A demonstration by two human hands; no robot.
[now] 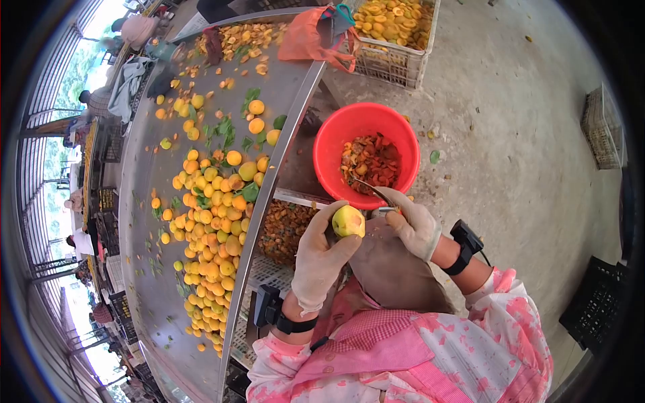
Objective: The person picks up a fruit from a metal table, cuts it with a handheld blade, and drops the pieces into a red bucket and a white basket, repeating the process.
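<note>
My left hand (321, 252), in a pale glove, is closed around a yellow-green apricot (349, 221) with flat cut faces and a pinkish patch. Just to the right, my gloved right hand (414, 227) grips a small knife (376, 191) with a thin, curved blade pointing up and left. The blade is apart from the fruit, over the near rim of a red tub (322, 138). Reddish-brown scraps (371, 161) lie in the tub. My fingers hide most of the knife's handle.
On my left, a metal table (151, 221) bears a heap of apricots (211, 235), leaves and cut pieces. An orange bag (306, 37) hangs over its far corner. Beyond the tub stands a crate (403, 66) of fruit halves. Crates line the right side. Several people work far left.
</note>
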